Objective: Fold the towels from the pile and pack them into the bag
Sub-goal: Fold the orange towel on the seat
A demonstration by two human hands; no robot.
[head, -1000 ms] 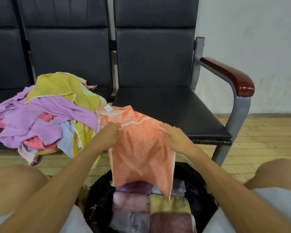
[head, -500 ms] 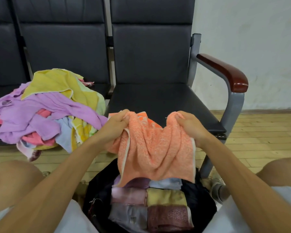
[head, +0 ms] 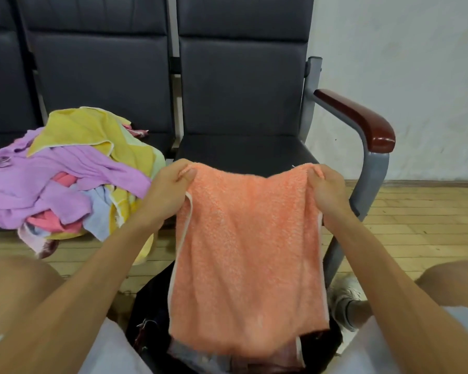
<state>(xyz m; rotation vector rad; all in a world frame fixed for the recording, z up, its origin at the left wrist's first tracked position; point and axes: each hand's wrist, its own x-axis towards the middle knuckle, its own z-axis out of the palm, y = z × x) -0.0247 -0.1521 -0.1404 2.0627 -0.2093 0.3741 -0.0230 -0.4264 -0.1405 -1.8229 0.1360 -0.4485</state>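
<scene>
Both hands, left [head: 168, 188] and right [head: 326, 188], pinch the towel's [head: 247, 255] top corners; long axis hangs straight down over the bag [head: 149, 317].

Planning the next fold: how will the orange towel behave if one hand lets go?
Likely floppy: the orange towel sags between the left hand and right hand, hanging limp over the bag. Probably light, since pinches at its top corners carry it. Its terry surface looks grippy, so slipping seems unlikely.
</scene>
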